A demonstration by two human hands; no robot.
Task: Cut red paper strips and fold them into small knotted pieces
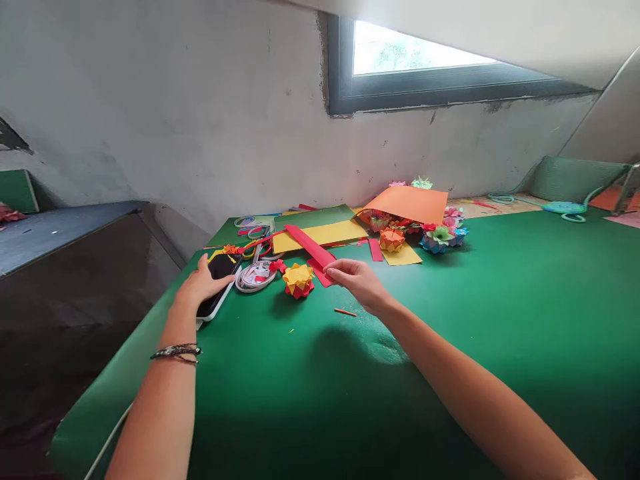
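Observation:
My right hand [357, 283] pinches the near end of a long red paper strip [310, 245], which slants up to the left. My left hand [203, 283] reaches over a black phone [220, 267] on a white base, thumb and fingers spread apart; whether it touches the phone is unclear. Right of the phone lies a white-rimmed roll [256, 276] with paper scraps in it. A folded yellow and red paper ornament [299, 280] stands between my hands. Scissors [257, 250] with orange-yellow handles lie behind, partly covered.
Yellow paper [320, 235] and a green sheet [320, 218] lie at the back. An orange sheet [410, 203] rests over several paper flower ornaments [443, 233]. A thin brown stick [345, 312] lies on the green table [525, 300]. The table's left edge drops off beside my left arm.

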